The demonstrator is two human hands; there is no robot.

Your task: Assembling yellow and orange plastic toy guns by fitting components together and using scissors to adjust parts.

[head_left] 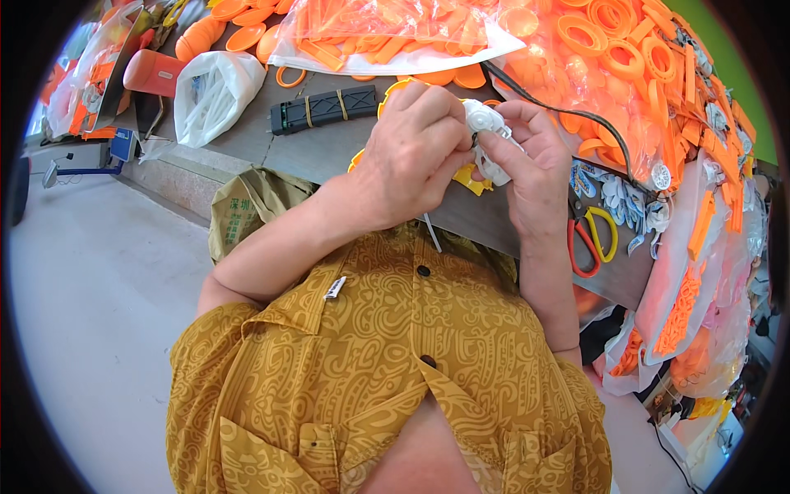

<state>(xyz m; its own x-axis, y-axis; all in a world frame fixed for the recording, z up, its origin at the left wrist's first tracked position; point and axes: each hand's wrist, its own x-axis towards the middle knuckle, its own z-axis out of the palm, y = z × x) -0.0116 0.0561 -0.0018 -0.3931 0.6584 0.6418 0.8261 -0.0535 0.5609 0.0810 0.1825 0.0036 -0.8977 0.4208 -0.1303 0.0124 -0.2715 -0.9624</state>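
Part of white plastic (484, 120) is pinched in the right grip (529, 156) over the bench (300, 155); what is held by the curled left grip (420, 148) cannot be told. Through uneven pressure, the part could be dropped.

white part (483, 120): partly hidden by fingers (499, 155) | yellow piece (476, 182): partly behind left hand (414, 152)

Illumination is bright and broadly even; the light source lies outside the view. Shadows are soft. The floor (90, 313) at left reads pale and uniform. Glare streaks mark the clear plastic bag (387, 41) on the far side. Fine detail on the white part (487, 122) is partly washed out. Fisheye curvature bends the margins; corners fall to black; items at far right smear.
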